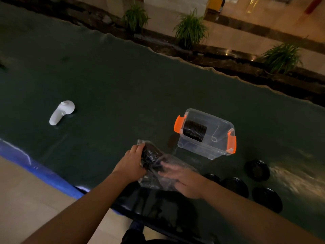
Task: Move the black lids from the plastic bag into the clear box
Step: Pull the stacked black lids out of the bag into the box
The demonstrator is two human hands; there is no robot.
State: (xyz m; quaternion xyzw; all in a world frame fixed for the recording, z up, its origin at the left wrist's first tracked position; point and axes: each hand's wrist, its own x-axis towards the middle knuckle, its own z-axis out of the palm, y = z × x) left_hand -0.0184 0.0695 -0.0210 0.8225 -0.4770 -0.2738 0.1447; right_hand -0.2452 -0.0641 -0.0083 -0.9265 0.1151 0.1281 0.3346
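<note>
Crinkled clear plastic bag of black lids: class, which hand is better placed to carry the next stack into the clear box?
Probably the right hand: it reaches into the plastic bag and lies nearer the clear box with orange latches. The left hand steadies the bag's far end.

We saw a dim, grainy picture. Warm light glowed from the tiled floor [246, 30] at the top right, and glare streaked the dark table cover [290, 178] at the right. The right hand [182, 180] was blurred, and the wide lens bent the table's far edge.

Lids [194, 130] in box [218, 138], behind bag [158, 169]
</note>
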